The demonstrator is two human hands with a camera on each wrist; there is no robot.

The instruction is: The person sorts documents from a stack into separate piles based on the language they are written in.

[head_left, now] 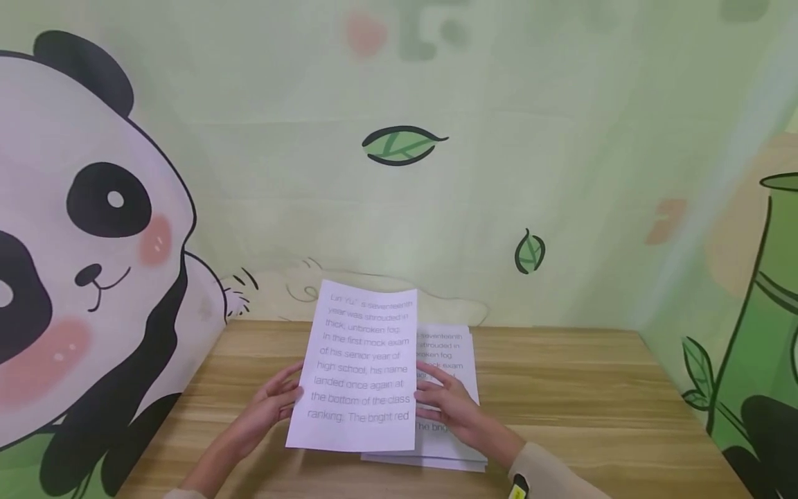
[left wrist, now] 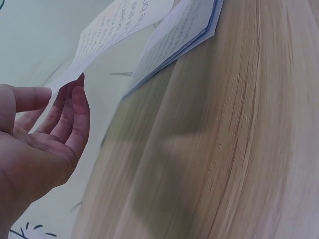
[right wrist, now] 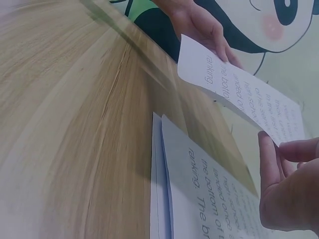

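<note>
A printed sheet of paper (head_left: 358, 367) is held up above the table by both hands, its text facing the head camera. My left hand (head_left: 271, 402) pinches its left edge between thumb and fingers, as the left wrist view shows with the hand (left wrist: 47, 124) close up. On the opposite edge, my right hand (head_left: 451, 405) pinches the paper; in the right wrist view, thumb and fingers of that hand (right wrist: 291, 184) meet at the edge. Behind and below lies a stack of printed sheets (head_left: 445, 353), partly covered by the raised sheet and the right hand.
The stack's sheets (right wrist: 199, 199) are slightly out of line with each other on the wooden table (head_left: 561, 388). Beyond the table's back edge hangs a green backdrop (head_left: 592, 173) with a panda (head_left: 112, 242) and leaves drawn on it.
</note>
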